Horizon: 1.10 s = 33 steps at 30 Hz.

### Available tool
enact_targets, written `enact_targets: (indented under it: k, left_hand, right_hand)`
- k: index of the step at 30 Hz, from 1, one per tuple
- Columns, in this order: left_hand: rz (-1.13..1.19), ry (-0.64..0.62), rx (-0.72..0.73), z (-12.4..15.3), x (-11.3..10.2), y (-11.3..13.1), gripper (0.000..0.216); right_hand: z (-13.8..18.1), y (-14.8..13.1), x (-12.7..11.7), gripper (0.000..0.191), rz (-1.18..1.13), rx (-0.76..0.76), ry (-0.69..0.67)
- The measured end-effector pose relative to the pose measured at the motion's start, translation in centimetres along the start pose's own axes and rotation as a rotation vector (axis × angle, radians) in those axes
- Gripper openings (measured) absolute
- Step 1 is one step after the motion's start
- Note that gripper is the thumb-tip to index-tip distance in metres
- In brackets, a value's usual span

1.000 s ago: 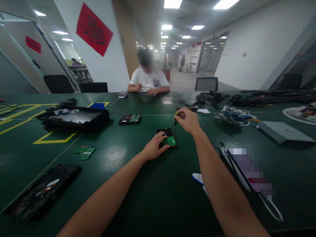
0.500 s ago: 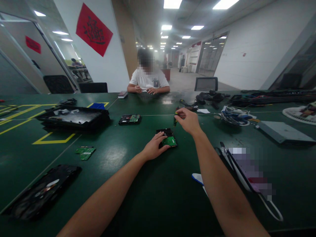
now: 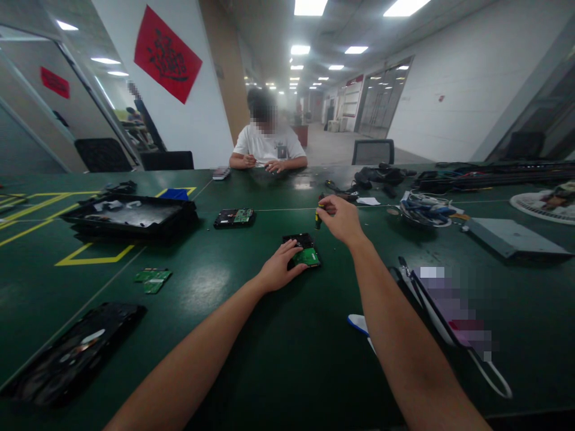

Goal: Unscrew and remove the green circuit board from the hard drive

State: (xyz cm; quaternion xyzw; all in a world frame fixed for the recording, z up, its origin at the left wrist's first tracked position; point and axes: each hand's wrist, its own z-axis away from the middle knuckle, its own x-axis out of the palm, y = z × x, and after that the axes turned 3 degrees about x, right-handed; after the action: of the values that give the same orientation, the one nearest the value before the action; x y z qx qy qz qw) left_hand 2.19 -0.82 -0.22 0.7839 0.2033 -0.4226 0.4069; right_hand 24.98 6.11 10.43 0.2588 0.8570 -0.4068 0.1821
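Note:
A black hard drive (image 3: pixel 308 257) with a green circuit board lies on the table ahead of me. My left hand (image 3: pixel 281 265) steadies it, fingers over its left side and thumb along its near edge. Beyond the drive's far right corner, my right hand (image 3: pixel 339 215) pinches a black-and-yellow screwdriver (image 3: pixel 318 220) held upright with its lower end down. The screwdriver's thin blade is too small to make out. A second hard drive (image 3: pixel 234 218) with its board showing lies farther off to the left.
Left are loose green circuit boards (image 3: pixel 153 279), a black casing (image 3: pixel 81 350) and stacked black trays (image 3: pixel 130 215). Right are a pixelated pouch (image 3: pixel 453 317), a grey metal box (image 3: pixel 516 236) and a cable bundle (image 3: pixel 424 209). A person (image 3: pixel 268 143) sits across the green table (image 3: pixel 251 371).
The view has shifted slightly, so everything sits a little farther left. Both hands keep their places at the drive and the screwdriver. Someone appears by the doorway at the back left.

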Motion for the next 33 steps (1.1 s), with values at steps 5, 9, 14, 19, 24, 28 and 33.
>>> enact_targets:
  k: [5,9,14,19,24,28,33]
  left_hand:
    - [0.003,-0.005,-0.004,-0.03,-0.01,-0.01,0.065]
    - [0.004,-0.009,-0.008,-0.01,0.04,-0.07,0.066]
    - [0.002,-0.007,-0.002,0.02,-0.02,-0.03,0.065]
    - [0.004,-0.009,-0.01,-0.03,0.05,-0.08,0.066]
    - [0.003,-0.009,-0.012,-0.06,0.09,-0.12,0.066]
    - [0.003,-0.014,-0.005,-0.03,-0.07,0.01,0.065]
    - [0.003,-0.008,-0.011,0.0,-0.1,0.17,0.066]
  right_hand:
    - [-0.06,0.01,-0.13,0.021,0.046,-0.041,-0.025]
    - [0.03,0.03,-0.07,0.022,0.024,-0.036,-0.035]
    - [0.05,0.18,0.06,0.02,-0.029,-0.007,-0.016]
    - [-0.08,0.22,-0.06,0.018,0.017,-0.028,-0.01]
    - [0.02,-0.04,-0.13,0.019,0.032,-0.031,-0.02]
    - [0.09,-0.08,-0.03,0.017,-0.014,0.022,-0.014]
    - [-0.02,0.07,-0.06,0.02,0.021,-0.019,-0.034]
